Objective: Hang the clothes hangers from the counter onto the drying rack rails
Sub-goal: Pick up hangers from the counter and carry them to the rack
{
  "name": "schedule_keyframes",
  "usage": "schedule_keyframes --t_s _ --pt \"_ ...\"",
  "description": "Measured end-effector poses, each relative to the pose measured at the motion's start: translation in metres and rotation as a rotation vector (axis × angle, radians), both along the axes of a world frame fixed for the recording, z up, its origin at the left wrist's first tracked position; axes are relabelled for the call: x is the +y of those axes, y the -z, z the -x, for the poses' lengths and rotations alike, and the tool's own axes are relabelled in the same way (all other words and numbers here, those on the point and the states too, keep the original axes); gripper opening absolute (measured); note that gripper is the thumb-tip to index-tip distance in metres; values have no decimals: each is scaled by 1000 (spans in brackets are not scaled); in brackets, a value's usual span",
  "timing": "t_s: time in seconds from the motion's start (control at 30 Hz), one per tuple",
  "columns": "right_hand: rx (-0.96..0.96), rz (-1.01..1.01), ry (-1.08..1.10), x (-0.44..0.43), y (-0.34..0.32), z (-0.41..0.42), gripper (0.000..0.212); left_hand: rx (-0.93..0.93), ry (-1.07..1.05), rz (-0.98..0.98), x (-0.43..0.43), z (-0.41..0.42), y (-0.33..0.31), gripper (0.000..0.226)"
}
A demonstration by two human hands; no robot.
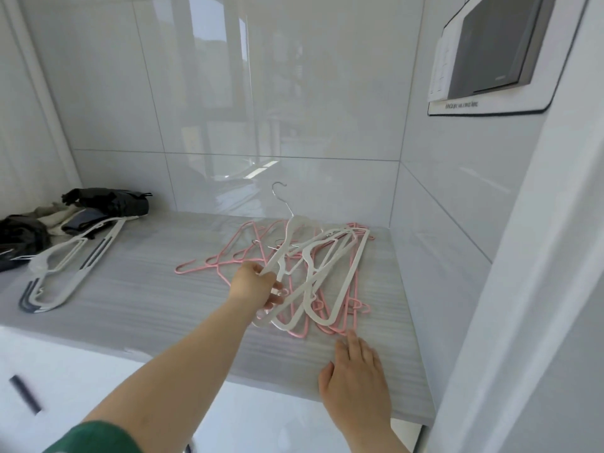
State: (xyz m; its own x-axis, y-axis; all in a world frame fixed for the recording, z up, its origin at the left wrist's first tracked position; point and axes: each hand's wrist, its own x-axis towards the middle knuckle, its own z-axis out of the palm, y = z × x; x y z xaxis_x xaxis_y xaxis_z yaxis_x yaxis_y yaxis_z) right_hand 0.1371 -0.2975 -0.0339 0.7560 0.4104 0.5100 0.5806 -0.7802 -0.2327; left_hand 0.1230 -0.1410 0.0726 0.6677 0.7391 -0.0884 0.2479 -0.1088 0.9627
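A white hanger (294, 223) is tilting up off the heap of pink and white hangers (348, 279) lying on the grey counter (147, 305), the left hand (258, 284) gripping its shoulder. The right hand (354, 374) is lying flat just beside the heap, fingers straight.

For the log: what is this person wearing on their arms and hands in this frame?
The left hand and its forearm are bare, up to a dark green sleeve that starts at the lower left edge of the view. The right hand is bare too. No glove, ring, watch or bracelet shows on either, and no right sleeve is in view.
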Motion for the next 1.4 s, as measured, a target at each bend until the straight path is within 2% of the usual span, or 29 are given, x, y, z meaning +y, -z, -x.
schedule_keyframes --t_s 0.13,0.27,0.4,0.6,0.73,0.8,0.93,1.03,1.07,1.13,1.27,1.4 --pt "-28 -11 -4 -1 2 1 47 -137 -23 -93 -15 13 -12 10" --pt "-4 15 -13 0 5 1 47 -277 -61 -26 -23 33 -28 5" --pt "9 45 -59 -2 7 2 48 -261 -56 -123 -25 72 -40 13" --pt "78 58 -175 -13 -4 12 49 -221 -174 -220 -34 152 -36 16" --pt "174 -68 -304 -19 -22 24 49 -205 -258 -252 -45 206 -40 13" --pt "98 -205 -357 -17 -42 35 45 -193 -275 -281 -54 228 -46 14" --pt "-182 -436 -467 -13 -99 70 42 -147 -276 -329 -82 279 -59 16" --pt "-231 -373 -564 -12 -130 113 76 -67 -259 -379 -111 338 -62 15" --pt "-241 -343 -586 -12 -136 131 81 -36 -265 -387 -123 362 -62 15" --pt "-223 -280 -660 -17 -144 177 73 21 -295 -395 -149 416 -59 17" --pt "3 -42 -943 -32 -148 289 32 129 -446 -406 -208 536 -51 21" --pt "19 1 -1189 -48 -145 410 19 305 -674 -405 -271 646 -48 21"
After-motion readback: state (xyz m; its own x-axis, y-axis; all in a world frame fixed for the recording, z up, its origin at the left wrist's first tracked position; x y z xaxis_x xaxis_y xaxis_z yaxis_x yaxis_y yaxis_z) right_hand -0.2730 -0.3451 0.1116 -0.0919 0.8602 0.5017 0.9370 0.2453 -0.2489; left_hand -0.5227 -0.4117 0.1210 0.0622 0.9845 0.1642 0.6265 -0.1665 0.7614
